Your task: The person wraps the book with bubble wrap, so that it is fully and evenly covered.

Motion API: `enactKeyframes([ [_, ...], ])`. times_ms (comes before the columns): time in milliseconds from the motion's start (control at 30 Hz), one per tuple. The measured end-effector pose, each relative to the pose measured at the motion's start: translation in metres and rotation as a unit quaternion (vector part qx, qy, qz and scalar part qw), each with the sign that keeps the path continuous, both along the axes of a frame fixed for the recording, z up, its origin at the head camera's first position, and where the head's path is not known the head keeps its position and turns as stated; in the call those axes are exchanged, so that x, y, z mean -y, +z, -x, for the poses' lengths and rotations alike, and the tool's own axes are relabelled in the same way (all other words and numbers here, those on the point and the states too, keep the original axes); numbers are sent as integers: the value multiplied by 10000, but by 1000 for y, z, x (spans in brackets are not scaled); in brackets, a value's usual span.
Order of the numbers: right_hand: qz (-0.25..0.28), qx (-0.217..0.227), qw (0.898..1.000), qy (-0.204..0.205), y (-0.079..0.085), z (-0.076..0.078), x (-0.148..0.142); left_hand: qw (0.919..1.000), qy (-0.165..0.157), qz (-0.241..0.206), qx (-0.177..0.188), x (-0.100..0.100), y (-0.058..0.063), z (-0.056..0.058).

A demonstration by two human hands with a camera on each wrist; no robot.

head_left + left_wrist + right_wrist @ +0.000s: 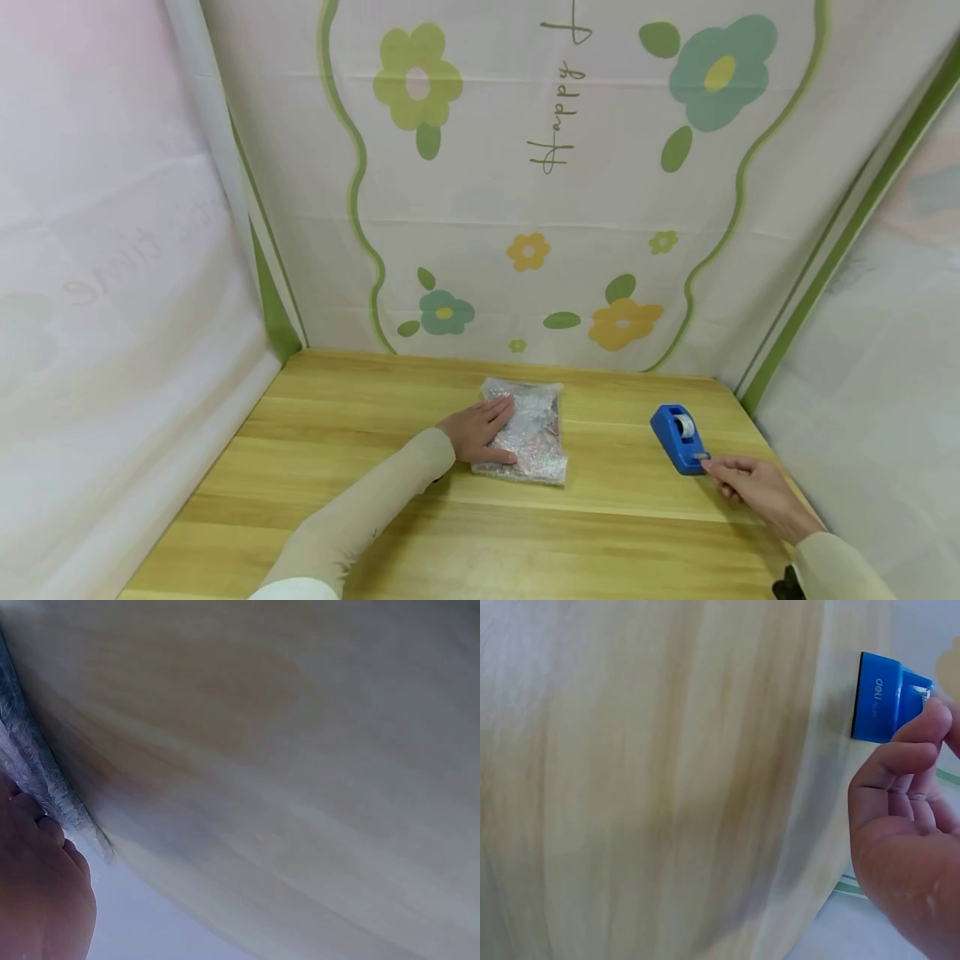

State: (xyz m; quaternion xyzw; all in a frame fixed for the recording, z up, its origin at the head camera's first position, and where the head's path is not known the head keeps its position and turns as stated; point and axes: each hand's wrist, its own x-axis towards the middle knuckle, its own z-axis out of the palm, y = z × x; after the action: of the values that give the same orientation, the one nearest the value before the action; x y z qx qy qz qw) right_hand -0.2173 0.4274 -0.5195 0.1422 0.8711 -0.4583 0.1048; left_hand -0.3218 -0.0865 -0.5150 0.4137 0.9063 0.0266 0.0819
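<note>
A flat package in clear bubble wrap (534, 442) lies on the wooden table. My left hand (478, 431) rests on its left part, fingers extended across the wrap. The left wrist view catches only the package's edge (45, 776) and part of that hand (43, 892). To the right stands a blue tape dispenser (678, 446) with a roll of clear tape (685, 426) in it. At the dispenser's near end, my right hand (757, 490) pinches the tape's free end between thumb and forefinger. The right wrist view shows the hand (900, 832) close against the dispenser (876, 701).
The wooden table (525, 542) is enclosed by fabric walls: a flower-printed one (480, 192) at the back, others on the left (112, 333) and right (870, 392). The right wall stands close beside the right forearm.
</note>
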Motion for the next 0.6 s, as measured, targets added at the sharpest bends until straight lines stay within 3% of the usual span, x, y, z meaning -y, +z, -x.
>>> enactKeyframes([
  [267, -423, -152, 9990, -37, -1, 3, 3, 10000, -44, 83, -25, -1, -3, 3],
  [467, -742, -437, 9961, 170, 2, 7, 5, 9998, -21, 156, -114, 0, -7, 8],
  [600, -851, -564, 9940, 396, -6, 1, 4, 10000, -29, 92, -15, -1, -6, 6],
])
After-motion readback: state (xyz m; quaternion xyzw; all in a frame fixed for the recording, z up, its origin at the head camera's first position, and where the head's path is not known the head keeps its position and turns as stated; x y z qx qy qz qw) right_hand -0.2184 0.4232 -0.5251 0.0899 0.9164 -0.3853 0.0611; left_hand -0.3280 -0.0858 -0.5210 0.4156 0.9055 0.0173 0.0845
